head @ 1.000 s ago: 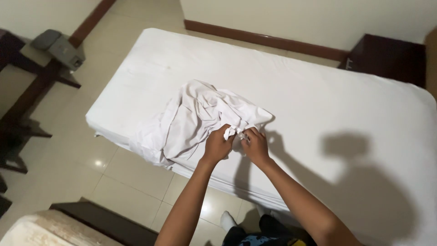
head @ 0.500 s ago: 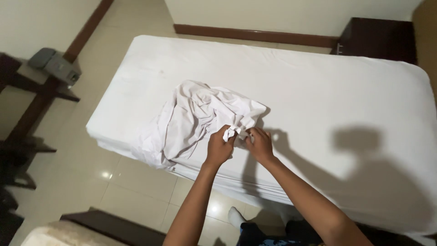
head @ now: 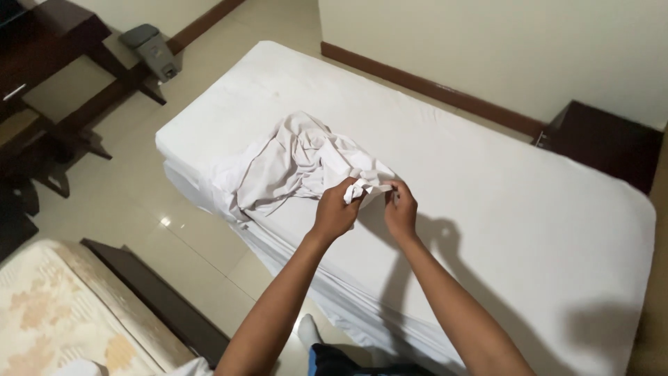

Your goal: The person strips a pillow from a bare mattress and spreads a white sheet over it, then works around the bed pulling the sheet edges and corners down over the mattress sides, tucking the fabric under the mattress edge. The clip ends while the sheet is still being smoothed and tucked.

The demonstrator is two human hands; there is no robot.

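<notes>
We see first the bed [head: 487, 209], a single mattress under a plain white fitted sheet, running from ten o'clock down to four o'clock across the view. Beyond it, at twelve to two o'clock, stands a cream wall [head: 501, 49] with a dark brown skirting board [head: 431, 87] along its foot. The floor [head: 139, 202] at nine o'clock is pale glossy tile. At three o'clock, just beside the far corner of the bed, sits a dark wooden nightstand [head: 605, 143]. At ten to eleven o'clock a dark wooden desk [head: 49, 42] stands well apart from the bed, and near it, at eleven o'clock, a grey box-shaped device [head: 152, 45] rests on the floor; we cannot tell what kind it is. At seven o'clock lies the corner of a second mattress [head: 62, 313], cream with a faded floral pattern, on a dark frame.

On the bed, near its left edge at the centre of the view, lies a crumpled white sheet [head: 292, 163], bunched and creased, with one side spilling toward the mattress edge. Its near corner is lifted off the bed, just toward five o'clock from the heap.

Our left hand [head: 335, 212] has its grip closed around that bunched corner, white cloth showing between thumb and fingers. Our right hand [head: 401, 209], just beside it, pinches the same corner in a narrow grip. No packages, labels or signs show.
</notes>
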